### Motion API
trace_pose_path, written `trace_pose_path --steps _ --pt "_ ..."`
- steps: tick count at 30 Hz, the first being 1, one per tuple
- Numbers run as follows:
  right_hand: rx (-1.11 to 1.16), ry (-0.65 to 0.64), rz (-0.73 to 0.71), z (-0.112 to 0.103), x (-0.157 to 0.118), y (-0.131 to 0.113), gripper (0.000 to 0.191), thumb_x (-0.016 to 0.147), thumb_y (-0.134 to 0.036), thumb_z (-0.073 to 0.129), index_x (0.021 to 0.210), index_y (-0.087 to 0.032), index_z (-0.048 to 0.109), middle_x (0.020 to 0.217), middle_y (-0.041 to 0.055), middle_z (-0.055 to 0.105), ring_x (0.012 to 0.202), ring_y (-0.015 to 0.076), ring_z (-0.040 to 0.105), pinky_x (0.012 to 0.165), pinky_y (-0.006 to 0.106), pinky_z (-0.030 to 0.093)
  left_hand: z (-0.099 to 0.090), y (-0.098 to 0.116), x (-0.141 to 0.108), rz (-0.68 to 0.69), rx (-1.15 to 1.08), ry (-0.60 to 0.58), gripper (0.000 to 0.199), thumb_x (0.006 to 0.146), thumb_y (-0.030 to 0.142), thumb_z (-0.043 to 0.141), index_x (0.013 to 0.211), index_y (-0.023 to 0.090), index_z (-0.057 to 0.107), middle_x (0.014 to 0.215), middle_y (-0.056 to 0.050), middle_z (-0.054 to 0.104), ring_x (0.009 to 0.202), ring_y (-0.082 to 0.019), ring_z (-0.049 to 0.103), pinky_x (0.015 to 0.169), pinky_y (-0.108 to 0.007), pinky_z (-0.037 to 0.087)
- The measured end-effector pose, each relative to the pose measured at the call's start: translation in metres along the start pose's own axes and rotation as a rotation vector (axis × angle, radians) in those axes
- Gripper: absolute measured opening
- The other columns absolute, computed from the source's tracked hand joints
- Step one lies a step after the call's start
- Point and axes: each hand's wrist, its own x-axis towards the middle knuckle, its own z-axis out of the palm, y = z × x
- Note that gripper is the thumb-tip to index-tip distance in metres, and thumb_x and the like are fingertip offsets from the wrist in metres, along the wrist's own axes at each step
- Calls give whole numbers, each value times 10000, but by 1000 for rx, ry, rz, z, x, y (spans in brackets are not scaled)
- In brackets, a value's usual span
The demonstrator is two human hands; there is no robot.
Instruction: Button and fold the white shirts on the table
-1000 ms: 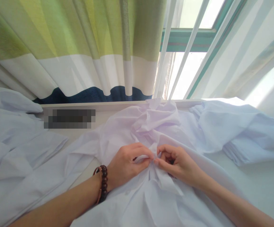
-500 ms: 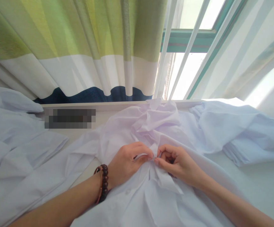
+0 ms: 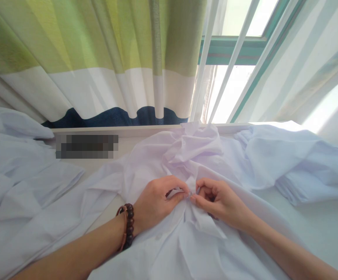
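Note:
A white shirt (image 3: 154, 155) lies spread and rumpled in front of me, with its collar end bunched at the far side. My left hand (image 3: 163, 196), a beaded bracelet on its wrist, pinches the shirt's front edge between thumb and forefinger. Close against it, my right hand (image 3: 217, 198) pinches the same placket from the other side. The fingertips almost meet, and a small button seems to sit between them, partly hidden. Nearer to me, another button (image 3: 158, 236) shows on the shirt front.
More white garments (image 3: 20, 171) lie heaped at the left. Folded white cloth (image 3: 309, 163) rests at the right on the white surface (image 3: 329, 225). Behind hang a green, white and blue curtain (image 3: 104, 70) and white window bars (image 3: 230, 62). A blurred-out dark patch covers something at the back left.
Both hands stay at the same spot on the shirt. The fold of cloth inside my left hand's grip has flattened a little, and the fingertips have shifted slightly.

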Motion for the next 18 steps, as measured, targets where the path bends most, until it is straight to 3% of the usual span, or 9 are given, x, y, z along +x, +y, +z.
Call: trace_pose_path --steps 12,18 --pt "-50 13 -25 3 0 2 293 822 -461 627 808 -184 533 520 -67 471 441 64 358 406 194 275 -1 0 1 -9 -9 -19 97 774 122 623 813 188 683 797 19 715 706 -119 643 676 -196 482" --pt "-131 31 -63 4 0 2 287 829 -435 621 730 -180 533 520 -51 490 465 70 368 426 197 281 -7 0 3 -27 -37 -126 97 764 157 637 844 173 691 811 1 713 716 -137 644 665 -213 487"
